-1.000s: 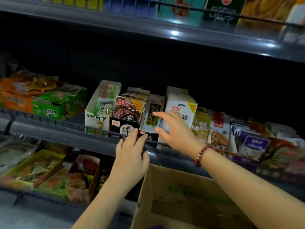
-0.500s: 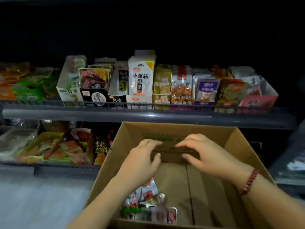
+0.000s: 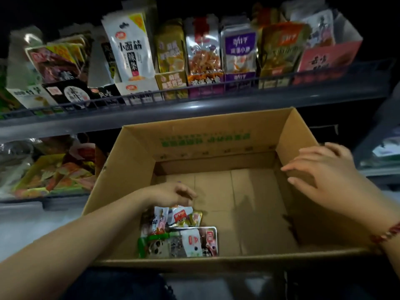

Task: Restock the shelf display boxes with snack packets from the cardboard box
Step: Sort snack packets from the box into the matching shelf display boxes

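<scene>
Left hand (image 3: 173,193) dropped onto snack packets (image 3: 179,234), grip unclear; right hand (image 3: 320,169), fingers straight, reached cardboard box (image 3: 205,141) wall

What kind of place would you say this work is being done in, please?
Most likely a small shop or supermarket aisle: dark shelves with wire front rails hold display boxes of upright snack packets, and a cardboard box of loose stock sits below.

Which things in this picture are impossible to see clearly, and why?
- Head view: the left hand hides its own fingertips, so whether it grips the pile of colourful snack packets is unclear.
- The brown cardboard box near wall covers the packets' lower edge.
- Motion blur smears the shelf display boxes.
- The right hand wrist is cut off by the frame edge.
</scene>
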The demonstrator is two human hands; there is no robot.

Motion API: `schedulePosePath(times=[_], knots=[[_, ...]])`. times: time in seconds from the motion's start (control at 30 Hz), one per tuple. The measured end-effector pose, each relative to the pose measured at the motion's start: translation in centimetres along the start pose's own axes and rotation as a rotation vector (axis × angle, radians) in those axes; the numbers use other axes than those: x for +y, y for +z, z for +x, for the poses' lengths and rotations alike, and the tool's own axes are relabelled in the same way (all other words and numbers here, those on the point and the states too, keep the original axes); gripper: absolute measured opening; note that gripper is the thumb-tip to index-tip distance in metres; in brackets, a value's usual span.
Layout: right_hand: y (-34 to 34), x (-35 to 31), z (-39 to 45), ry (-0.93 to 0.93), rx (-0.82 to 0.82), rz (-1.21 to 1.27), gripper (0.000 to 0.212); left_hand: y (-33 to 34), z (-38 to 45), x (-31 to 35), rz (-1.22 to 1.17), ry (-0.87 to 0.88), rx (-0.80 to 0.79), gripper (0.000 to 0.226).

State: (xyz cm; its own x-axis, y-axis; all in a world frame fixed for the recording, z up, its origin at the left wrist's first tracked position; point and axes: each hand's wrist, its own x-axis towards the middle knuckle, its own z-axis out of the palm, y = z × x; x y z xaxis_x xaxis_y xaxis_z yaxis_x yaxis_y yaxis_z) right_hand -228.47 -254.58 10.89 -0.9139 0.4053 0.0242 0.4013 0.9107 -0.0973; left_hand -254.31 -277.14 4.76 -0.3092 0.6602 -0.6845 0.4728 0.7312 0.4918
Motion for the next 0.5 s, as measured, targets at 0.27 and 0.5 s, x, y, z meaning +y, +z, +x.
schedulePosePath(times=[0.27, 0.5], knots=[[2.3, 0.9, -0.2, 0.029, 0.039, -0.029, 0.035, 3.5, 3.9, -1.2, 0.236, -0.029, -0.423, 0.057], [2.6, 1.0, -0.1, 0.02, 0.069, -0.06, 0.033, 4.9, 5.9, -3.2, 0.283, 0.065, -0.344, 0.034]])
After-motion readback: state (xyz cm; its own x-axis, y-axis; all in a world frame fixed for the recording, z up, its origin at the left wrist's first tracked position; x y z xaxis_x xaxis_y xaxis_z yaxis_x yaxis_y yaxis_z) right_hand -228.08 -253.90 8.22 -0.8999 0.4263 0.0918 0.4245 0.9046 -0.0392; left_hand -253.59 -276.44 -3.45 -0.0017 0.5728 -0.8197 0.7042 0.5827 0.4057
